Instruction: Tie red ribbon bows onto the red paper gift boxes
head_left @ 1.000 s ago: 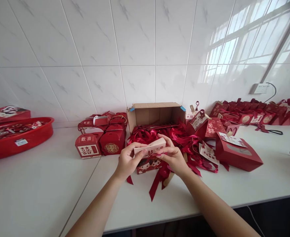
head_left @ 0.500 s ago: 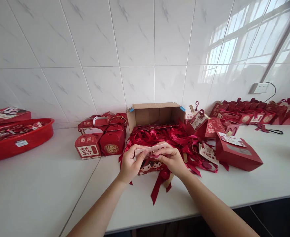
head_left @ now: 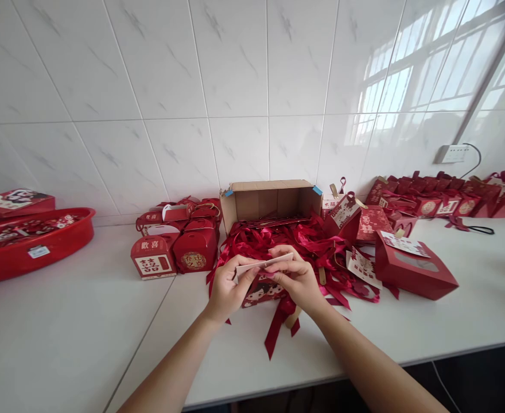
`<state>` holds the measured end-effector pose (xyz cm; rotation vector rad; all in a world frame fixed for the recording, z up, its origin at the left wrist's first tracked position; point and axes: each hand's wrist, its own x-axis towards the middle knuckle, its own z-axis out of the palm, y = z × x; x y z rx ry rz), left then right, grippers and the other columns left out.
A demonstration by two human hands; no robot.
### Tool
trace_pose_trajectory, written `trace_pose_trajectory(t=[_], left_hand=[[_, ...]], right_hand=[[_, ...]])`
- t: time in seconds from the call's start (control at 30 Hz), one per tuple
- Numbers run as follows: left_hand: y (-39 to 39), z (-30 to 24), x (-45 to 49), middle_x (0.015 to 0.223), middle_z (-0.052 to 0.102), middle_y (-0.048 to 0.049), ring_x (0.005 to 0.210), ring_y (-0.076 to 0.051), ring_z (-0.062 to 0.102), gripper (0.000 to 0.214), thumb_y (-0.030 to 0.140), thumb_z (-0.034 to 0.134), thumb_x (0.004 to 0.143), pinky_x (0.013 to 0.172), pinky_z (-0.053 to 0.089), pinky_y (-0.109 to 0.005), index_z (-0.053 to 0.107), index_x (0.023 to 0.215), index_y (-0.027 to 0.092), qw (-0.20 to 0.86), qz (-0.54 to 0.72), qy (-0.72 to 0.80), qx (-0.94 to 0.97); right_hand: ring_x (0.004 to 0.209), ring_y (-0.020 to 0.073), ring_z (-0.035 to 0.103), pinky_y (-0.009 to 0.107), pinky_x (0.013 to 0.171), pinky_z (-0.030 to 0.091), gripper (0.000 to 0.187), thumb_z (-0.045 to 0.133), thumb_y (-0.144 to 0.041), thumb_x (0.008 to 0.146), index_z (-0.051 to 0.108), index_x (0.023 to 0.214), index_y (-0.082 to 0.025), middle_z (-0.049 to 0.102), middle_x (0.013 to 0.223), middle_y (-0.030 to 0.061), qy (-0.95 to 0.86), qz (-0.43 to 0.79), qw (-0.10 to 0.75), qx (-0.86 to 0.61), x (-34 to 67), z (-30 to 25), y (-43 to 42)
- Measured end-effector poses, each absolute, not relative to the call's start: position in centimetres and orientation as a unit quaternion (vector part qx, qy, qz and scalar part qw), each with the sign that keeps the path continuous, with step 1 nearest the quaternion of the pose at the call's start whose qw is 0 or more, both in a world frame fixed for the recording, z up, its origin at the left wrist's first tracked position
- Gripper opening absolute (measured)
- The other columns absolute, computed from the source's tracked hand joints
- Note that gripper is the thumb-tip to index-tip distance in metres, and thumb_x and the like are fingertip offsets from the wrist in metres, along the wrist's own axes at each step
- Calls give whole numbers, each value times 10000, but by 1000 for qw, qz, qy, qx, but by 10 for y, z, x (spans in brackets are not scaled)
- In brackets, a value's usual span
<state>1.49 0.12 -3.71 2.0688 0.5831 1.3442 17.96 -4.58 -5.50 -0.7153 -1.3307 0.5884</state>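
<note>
Two hands, both mine, meet at one pale card (head_left: 244, 268): my left hand (head_left: 228, 289) pinches its left end, my right hand (head_left: 299, 281) its right, thumbs on the near side, fingers reaching behind. My thumb tips come close together near the card's middle, so I judge the step in hand to be fine work at that spot, perhaps fitting or fastening something. What lies between my fingertips is too small to tell.

Just below my hands stands a printed red box (head_left: 261, 295); whether the card is joined to it I cannot tell. Red ribbons (head_left: 274, 235) spread beyond my fingers, in front of the open carton (head_left: 274, 202), and a strip hangs toward me beside a gold tag (head_left: 292, 317). Shaped red boxes (head_left: 153, 258) sit to the left of my left hand, a windowed box (head_left: 416, 267) well right of my right.

The next move, I think, calls for a steady left pinch while my right fingertips do the delicate part.
</note>
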Motion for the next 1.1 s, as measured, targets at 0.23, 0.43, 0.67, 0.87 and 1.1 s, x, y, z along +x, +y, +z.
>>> trace_pose_trajectory(t=[0.23,0.43,0.67,0.87,1.1], left_hand=[[1,-37,16,833,722,-35,769,-166,667,118,301,600,842,709,521,-255,632,845,187,305,507,225,774],[0,-36,16,850,721,-32,790,-166,670,108,290,601,843,738,528,-261,646,872,196,301,510,221,775],[-4,-34,15,954,714,-60,930,-189,666,142,280,562,869,854,520,-310,643,945,192,328,477,192,793],[-7,-35,14,984,683,-72,931,-203,657,181,292,610,828,824,529,-324,572,976,195,342,450,177,806],[2,-40,18,945,610,-36,864,-176,612,351,319,718,720,785,494,-307,509,981,213,185,490,259,811]], right_hand=[[1032,205,563,343,861,511,58,742,-311,725,762,777,-293,572,1048,57,-595,261,683,-335,181,-55,-47],[1017,202,568,346,862,503,40,734,-288,734,759,765,-296,570,1042,52,-597,244,687,-335,181,-54,-47],[1037,211,553,378,896,468,37,684,-225,773,673,779,-260,562,1058,51,-602,108,710,-348,179,-54,-50],[814,161,603,308,719,512,300,696,-298,758,497,976,-241,613,997,56,-574,216,700,-366,176,-55,-50],[578,98,492,212,502,411,263,691,-358,749,468,779,-222,535,730,-24,-565,245,691,-378,181,-53,-49]])
